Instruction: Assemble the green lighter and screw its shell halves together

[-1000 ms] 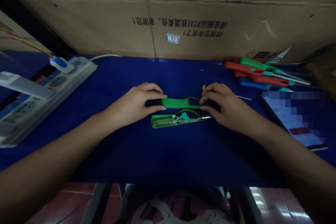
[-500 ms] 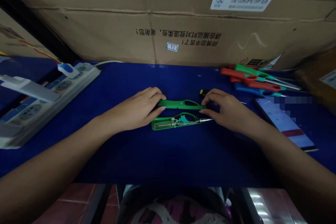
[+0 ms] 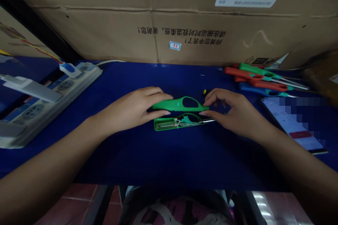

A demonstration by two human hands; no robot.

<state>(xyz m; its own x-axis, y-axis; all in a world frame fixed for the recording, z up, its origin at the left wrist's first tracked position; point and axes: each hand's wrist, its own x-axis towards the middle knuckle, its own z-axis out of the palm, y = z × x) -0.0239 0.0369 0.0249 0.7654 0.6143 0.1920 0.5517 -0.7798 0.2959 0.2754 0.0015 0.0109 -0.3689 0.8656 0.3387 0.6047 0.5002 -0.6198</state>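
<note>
Between my two hands is a green lighter shell half [image 3: 171, 105], its smooth outer face turned toward me. My left hand [image 3: 134, 107] grips its wide end, thumb below and fingers above. My right hand [image 3: 229, 109] pinches the narrow end beside the finger loop. Just in front of it on the table lies the opened half of the green lighter [image 3: 165, 124]. A clear fuel tank, white wires, a teal trigger and a metal tube show inside; the tube's far end is hidden by my right hand.
Several red, green and blue stick lighters [image 3: 258, 77] are piled at the right back. Nearer lies a phone [image 3: 293, 123]. Behind my right fingers is a yellow-and-black tool end [image 3: 205, 91]. A power strip [image 3: 50, 102] runs along the left; a cardboard box [image 3: 111, 35] closes off the back.
The shell half has tilted, so more of its broad outer face and its whole loop show. My left hand has slid along its wide end. The opened half stays put.
</note>
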